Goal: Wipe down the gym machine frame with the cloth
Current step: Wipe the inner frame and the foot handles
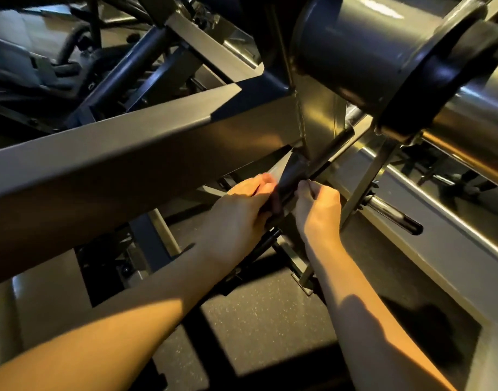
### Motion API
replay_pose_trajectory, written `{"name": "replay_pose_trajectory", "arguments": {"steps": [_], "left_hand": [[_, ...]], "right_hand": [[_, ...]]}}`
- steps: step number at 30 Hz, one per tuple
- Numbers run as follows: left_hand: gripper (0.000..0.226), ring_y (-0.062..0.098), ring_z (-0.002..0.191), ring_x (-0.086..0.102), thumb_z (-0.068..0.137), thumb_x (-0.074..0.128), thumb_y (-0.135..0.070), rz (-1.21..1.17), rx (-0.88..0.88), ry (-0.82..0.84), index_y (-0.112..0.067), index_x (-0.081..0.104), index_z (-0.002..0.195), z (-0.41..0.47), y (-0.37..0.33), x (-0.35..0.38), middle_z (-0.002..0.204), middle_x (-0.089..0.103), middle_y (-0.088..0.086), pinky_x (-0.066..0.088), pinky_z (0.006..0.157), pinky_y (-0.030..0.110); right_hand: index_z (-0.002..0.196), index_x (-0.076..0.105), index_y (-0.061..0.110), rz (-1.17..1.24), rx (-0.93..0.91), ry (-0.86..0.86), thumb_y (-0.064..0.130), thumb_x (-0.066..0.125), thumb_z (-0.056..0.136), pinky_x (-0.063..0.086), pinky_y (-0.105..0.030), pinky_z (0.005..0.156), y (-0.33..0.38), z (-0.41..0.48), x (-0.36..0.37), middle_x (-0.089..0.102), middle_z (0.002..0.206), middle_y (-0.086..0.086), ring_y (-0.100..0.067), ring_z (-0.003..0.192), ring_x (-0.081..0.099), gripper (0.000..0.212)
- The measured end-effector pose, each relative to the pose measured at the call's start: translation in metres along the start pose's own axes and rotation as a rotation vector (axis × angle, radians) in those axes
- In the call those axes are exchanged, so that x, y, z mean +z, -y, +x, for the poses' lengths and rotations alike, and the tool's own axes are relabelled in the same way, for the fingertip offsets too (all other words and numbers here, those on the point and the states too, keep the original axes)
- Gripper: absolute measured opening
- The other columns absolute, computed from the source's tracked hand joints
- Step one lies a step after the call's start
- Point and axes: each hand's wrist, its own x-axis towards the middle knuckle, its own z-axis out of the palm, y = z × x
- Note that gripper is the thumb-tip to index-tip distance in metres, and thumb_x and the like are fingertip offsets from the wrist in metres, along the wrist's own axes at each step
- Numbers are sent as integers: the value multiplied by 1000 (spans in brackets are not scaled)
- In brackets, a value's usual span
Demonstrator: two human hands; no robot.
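Observation:
The gym machine frame fills the view; a wide grey beam (123, 167) runs from lower left up to a welded joint at the centre. Just below that joint a dark cloth (288, 179) hangs as a narrow band between my hands. My left hand (239, 213) grips the cloth's left side, its fingertips blurred. My right hand (319, 204) pinches the cloth's right edge, beside a thin slanted strut. How the cloth lies against the metal behind it is hidden.
A thick grey cylinder (355, 52) with a black collar and a chrome bar (473, 122) hang close above on the right. A short chrome peg (397, 218) sticks out right of my right hand. Speckled rubber floor (256, 320) lies below; more dark frame tubes stand far left.

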Motion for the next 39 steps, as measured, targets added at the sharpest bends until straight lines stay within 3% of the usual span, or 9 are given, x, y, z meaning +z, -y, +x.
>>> {"name": "replay_pose_trajectory", "arguments": {"steps": [7, 12, 20, 23, 25, 27, 30, 34, 39], "left_hand": [[60, 29, 107, 68, 86, 77, -11, 187, 247, -35, -9, 57, 142, -10, 9, 21, 141, 58, 17, 60, 88, 42], [58, 34, 115, 65, 80, 81, -14, 332, 356, 32, -10, 63, 135, -23, 22, 14, 142, 58, 17, 57, 90, 46], [33, 8, 90, 68, 97, 68, -24, -400, -519, -48, -34, 66, 129, -44, 17, -21, 101, 67, -11, 59, 86, 35], [33, 8, 88, 67, 96, 70, -27, -362, -619, 15, -57, 64, 109, -70, 29, -29, 98, 66, -15, 59, 84, 32], [34, 18, 99, 66, 94, 71, -23, -229, -702, 108, -44, 67, 121, -88, 40, -31, 109, 68, -5, 55, 93, 35], [42, 29, 111, 64, 93, 71, -20, -107, -748, 208, -31, 63, 133, -98, 50, -31, 120, 69, 7, 54, 99, 41], [43, 34, 112, 63, 90, 71, -17, 45, -790, 373, -24, 62, 132, -107, 61, -32, 120, 67, 12, 54, 97, 43], [36, 32, 104, 64, 87, 75, -24, 151, -815, 451, -17, 66, 121, -115, 69, -36, 111, 67, 10, 55, 92, 42], [41, 25, 123, 59, 96, 69, -25, -34, -572, 192, -29, 63, 137, -117, 57, -23, 131, 66, 3, 44, 110, 35]], "right_hand": [[85, 60, 30, 82, -18, -34, 34, 46, 108, 51, -49, 99, -3, 1, 1, 66, 91, -2, -24, 98, 66, 27], [130, 61, 16, 193, 24, 50, 27, 45, 109, 46, -33, 102, 1, -9, -9, 65, 113, 4, -24, 122, 60, 29], [153, 42, 14, 195, 45, 134, 27, 48, 107, 44, -41, 113, 7, -29, -13, 56, 144, -8, -26, 132, 55, 48], [152, 43, 22, 129, 30, 124, 27, 52, 106, 40, -46, 117, -7, -39, 1, 51, 149, -6, -27, 137, 51, 48], [152, 44, 26, -1, -61, 98, 25, 52, 105, 31, -34, 121, -19, -50, 15, 48, 150, -3, -17, 139, 46, 48], [154, 41, 25, -101, -119, 74, 18, 51, 105, 28, -9, 110, -28, -67, 29, 42, 153, 1, -3, 132, 39, 51], [154, 41, 26, -163, -134, 107, 14, 52, 104, 43, -23, 107, -39, -89, 39, 39, 151, 5, -11, 134, 46, 52], [153, 42, 25, -199, -133, 192, 15, 50, 106, 33, -19, 97, -46, -102, 38, 35, 155, 9, -11, 142, 40, 49], [152, 43, 20, -327, -245, 164, 13, 52, 105, 34, -27, 116, -52, -107, 42, 30, 159, 8, -12, 147, 34, 49]]}}
